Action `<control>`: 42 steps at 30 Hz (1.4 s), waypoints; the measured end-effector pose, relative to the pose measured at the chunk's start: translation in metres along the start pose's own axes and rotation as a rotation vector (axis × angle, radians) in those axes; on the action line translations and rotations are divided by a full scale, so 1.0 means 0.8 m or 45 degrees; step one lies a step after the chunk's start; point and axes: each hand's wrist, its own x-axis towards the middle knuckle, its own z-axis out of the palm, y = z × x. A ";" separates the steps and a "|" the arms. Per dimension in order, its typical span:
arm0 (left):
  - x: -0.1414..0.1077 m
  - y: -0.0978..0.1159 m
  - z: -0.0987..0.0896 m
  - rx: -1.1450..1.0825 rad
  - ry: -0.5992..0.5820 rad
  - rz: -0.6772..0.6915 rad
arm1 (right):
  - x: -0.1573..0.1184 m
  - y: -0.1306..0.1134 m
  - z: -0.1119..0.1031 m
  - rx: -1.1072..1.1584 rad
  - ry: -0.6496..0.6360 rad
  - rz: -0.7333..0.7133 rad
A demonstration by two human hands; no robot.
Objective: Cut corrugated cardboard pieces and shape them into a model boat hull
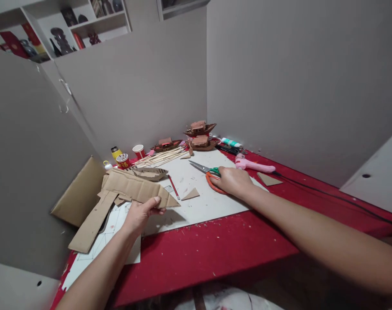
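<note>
My left hand (140,215) grips a pointed piece of cardboard (144,189) near its tip, thumb on top and fingers beneath. My right hand (233,180) is closed around the handles of a pair of scissors (199,166) with orange and green grips, their blades pointing up and left over the white board. Between the hands lie a small cardboard triangle (191,194) and a red pencil (174,187). Just behind the held piece sits a small cardboard boat hull (150,173). Another cardboard strip (94,224) slants down at the left.
A white board (215,204) covers part of the red table (215,254). Thin wooden sticks (163,156), paper cups (138,151) and finished model boats (201,143) stand at the back. To the right is a pink glue gun (255,165) with a black cord. A cardboard sheet (79,191) leans left.
</note>
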 end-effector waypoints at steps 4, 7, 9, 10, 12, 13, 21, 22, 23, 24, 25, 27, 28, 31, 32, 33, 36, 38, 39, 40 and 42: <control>0.000 -0.006 0.004 -0.021 -0.006 -0.012 | 0.004 0.005 0.003 0.040 0.027 -0.010; 0.001 -0.007 0.003 -0.048 0.016 -0.008 | 0.007 0.009 0.000 0.117 0.064 -0.025; 0.002 -0.006 0.001 -0.058 0.029 0.000 | 0.006 0.011 -0.007 0.204 0.108 -0.045; 0.002 -0.005 0.001 -0.059 0.034 0.008 | 0.005 0.011 -0.012 0.262 0.137 -0.062; 0.002 -0.004 0.000 -0.053 0.037 0.022 | 0.000 0.007 -0.022 0.411 0.191 -0.122; 0.002 -0.005 0.001 -0.044 0.036 0.026 | -0.004 0.003 -0.026 0.502 0.200 -0.172; -0.009 -0.012 0.030 0.125 -0.012 0.059 | -0.062 -0.056 -0.026 1.226 -0.379 -0.645; -0.012 -0.010 0.036 0.154 -0.033 0.064 | -0.066 -0.062 -0.027 1.378 -0.522 -0.639; -0.014 -0.007 0.042 0.183 -0.057 0.068 | -0.069 -0.066 -0.027 1.503 -0.660 -0.625; -0.016 -0.005 0.047 0.211 -0.082 0.072 | -0.070 -0.069 -0.029 1.614 -0.785 -0.602; -0.018 -0.002 0.052 0.236 -0.102 0.077 | -0.071 -0.070 -0.030 1.689 -0.880 -0.580; -0.019 0.001 0.057 0.284 -0.131 0.086 | -0.070 -0.070 -0.034 1.756 -0.978 -0.544; -0.020 0.002 0.058 0.310 -0.142 0.085 | -0.070 -0.069 -0.035 1.777 -1.009 -0.524; -0.021 0.003 0.058 0.414 -0.180 0.068 | -0.070 -0.066 -0.038 1.871 -1.116 -0.447; -0.022 0.005 0.059 0.460 -0.195 0.064 | -0.071 -0.065 -0.039 1.898 -1.143 -0.424; -0.023 0.006 0.061 0.511 -0.209 0.065 | -0.073 -0.065 -0.039 1.913 -1.152 -0.407; -0.026 0.010 0.069 0.667 -0.230 0.103 | -0.077 -0.066 -0.036 1.895 -1.111 -0.335; -0.026 0.009 0.074 0.748 -0.203 0.152 | -0.079 -0.066 -0.031 1.850 -1.045 -0.277; -0.025 0.008 0.075 0.783 -0.184 0.171 | -0.079 -0.067 -0.028 1.834 -1.015 -0.254; -0.022 0.006 0.075 0.817 -0.170 0.179 | -0.079 -0.066 -0.024 1.830 -0.999 -0.239; -0.017 0.002 0.073 0.881 -0.171 0.159 | -0.077 -0.065 -0.018 1.853 -1.031 -0.236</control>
